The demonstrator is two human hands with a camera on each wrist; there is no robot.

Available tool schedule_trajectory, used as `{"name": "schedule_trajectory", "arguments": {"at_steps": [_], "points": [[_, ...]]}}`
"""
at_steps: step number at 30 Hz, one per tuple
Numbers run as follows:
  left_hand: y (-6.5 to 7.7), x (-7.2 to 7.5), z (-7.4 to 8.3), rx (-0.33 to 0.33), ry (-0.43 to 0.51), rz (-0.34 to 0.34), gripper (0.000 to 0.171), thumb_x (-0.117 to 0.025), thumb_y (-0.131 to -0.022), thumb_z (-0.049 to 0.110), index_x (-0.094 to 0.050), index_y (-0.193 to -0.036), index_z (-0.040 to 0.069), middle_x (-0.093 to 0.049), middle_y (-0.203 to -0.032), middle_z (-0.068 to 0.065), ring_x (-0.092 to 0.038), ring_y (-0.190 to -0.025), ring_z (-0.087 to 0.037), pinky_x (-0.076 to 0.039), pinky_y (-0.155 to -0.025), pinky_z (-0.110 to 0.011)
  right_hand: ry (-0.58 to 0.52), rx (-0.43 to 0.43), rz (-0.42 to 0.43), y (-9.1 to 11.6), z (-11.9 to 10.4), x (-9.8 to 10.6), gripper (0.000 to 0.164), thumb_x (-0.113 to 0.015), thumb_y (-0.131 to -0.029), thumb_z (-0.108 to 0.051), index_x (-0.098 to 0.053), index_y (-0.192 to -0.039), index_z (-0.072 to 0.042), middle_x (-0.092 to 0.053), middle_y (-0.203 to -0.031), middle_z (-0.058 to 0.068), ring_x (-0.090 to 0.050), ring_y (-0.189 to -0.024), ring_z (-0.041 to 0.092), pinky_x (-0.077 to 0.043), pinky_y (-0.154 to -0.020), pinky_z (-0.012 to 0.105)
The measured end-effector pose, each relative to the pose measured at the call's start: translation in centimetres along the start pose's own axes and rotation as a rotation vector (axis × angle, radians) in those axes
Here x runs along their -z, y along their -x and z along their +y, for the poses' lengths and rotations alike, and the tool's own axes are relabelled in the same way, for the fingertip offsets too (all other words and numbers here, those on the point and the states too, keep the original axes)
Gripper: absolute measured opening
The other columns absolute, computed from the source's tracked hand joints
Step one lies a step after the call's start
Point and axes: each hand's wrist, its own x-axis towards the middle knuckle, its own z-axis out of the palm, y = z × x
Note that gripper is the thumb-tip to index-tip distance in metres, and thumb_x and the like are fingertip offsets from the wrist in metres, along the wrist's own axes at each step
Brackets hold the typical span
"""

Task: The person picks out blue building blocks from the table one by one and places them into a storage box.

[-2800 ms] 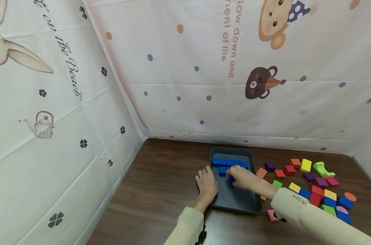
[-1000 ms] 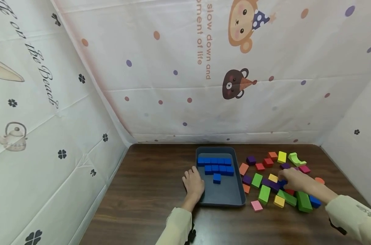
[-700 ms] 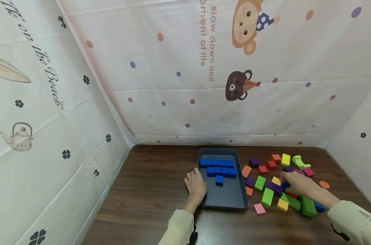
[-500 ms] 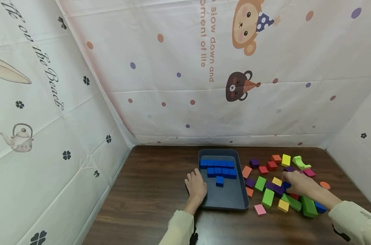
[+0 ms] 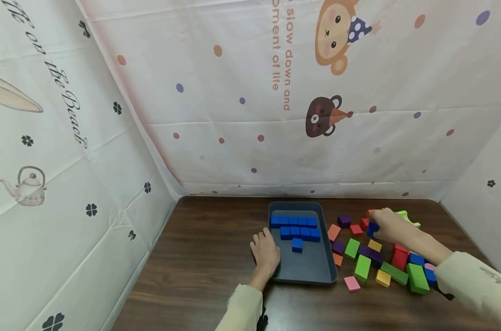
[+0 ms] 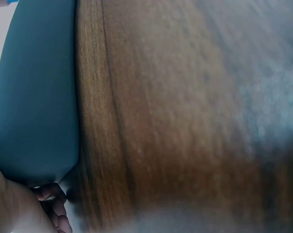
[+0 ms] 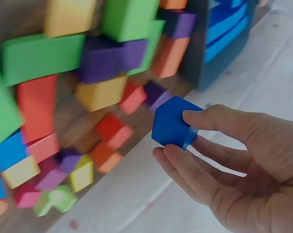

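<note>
A blue cube (image 5: 372, 230) is pinched between the thumb and fingers of my right hand (image 5: 393, 227), raised over the scattered blocks. The right wrist view shows the same cube (image 7: 174, 120) at the fingertips of the hand (image 7: 243, 155). My left hand (image 5: 265, 253) grips the left side of a dark grey tray (image 5: 312, 271); its thumb is hidden. Bent fingers (image 6: 56, 206) lie at the tray wall (image 6: 37, 102) in the left wrist view. Inside the tray, blue cubes (image 5: 295, 221) form two rows, with a single blue cube (image 5: 297, 245) nearer me.
Right of the tray lie mixed blocks: green blocks (image 5: 362, 268), purple blocks (image 5: 370, 254), a red block (image 5: 400, 257), a pink block (image 5: 352, 283) and blue blocks (image 5: 417, 259). Patterned cloth walls (image 5: 233, 151) border the brown wooden table (image 5: 200, 266) at back and sides.
My right hand left a blue cube in the tray, moved right to the loose blocks, took another blue cube and lifted it away. The left hand stays at the tray.
</note>
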Motion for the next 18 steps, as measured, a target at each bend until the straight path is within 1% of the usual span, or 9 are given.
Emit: {"name": "schedule_trajectory", "arguments": {"at_steps": [5,11,16,18], "points": [[-0.1,-0.1,-0.1,0.003,-0.014,-0.005,0.049,-0.080,-0.087,0.014,-0.054,-0.127,0.000,-0.066,-0.112,-0.019,-0.055,-0.106,-0.037,-0.044,-0.091,-0.051,-0.047,0.055,-0.001,-1.5,-3.1,0.0,0.025,-0.081,-0.073,0.007,-0.069,-0.095,0.011,-0.071,-0.088,0.020,-0.066,-0.076,0.026,-0.058,-0.063,0.039],[-0.2,-0.1,-0.2,0.008,-0.019,-0.011,0.050,-0.079,-0.087,0.014,-0.053,-0.127,0.000,-0.065,-0.112,-0.019,-0.054,-0.105,-0.036,-0.045,-0.090,-0.050,-0.098,0.089,-0.034,-3.0,-7.0,-0.9,0.028,-0.080,-0.078,0.006,-0.071,-0.104,0.010,-0.071,-0.096,0.022,-0.069,-0.082,0.028,-0.060,-0.066,0.038],[0.0,-0.1,-0.3,0.012,-0.013,-0.021,0.048,-0.079,-0.088,0.014,-0.054,-0.127,0.001,-0.065,-0.111,-0.019,-0.055,-0.104,-0.036,-0.045,-0.089,-0.050,-0.072,0.119,-0.031,-3.8,-9.5,-1.9,0.029,-0.081,-0.078,0.004,-0.072,-0.106,0.007,-0.071,-0.099,0.021,-0.071,-0.091,0.032,-0.062,-0.072,0.041],[0.1,-0.1,-0.3,0.013,-0.022,-0.015,0.047,-0.079,-0.087,0.014,-0.054,-0.125,0.001,-0.065,-0.110,-0.018,-0.055,-0.103,-0.035,-0.045,-0.088,-0.050,-0.069,0.127,-0.028,-4.0,-10.2,-2.5,0.029,-0.082,-0.079,0.003,-0.072,-0.106,0.006,-0.071,-0.100,0.020,-0.071,-0.094,0.034,-0.062,-0.073,0.042]]}}
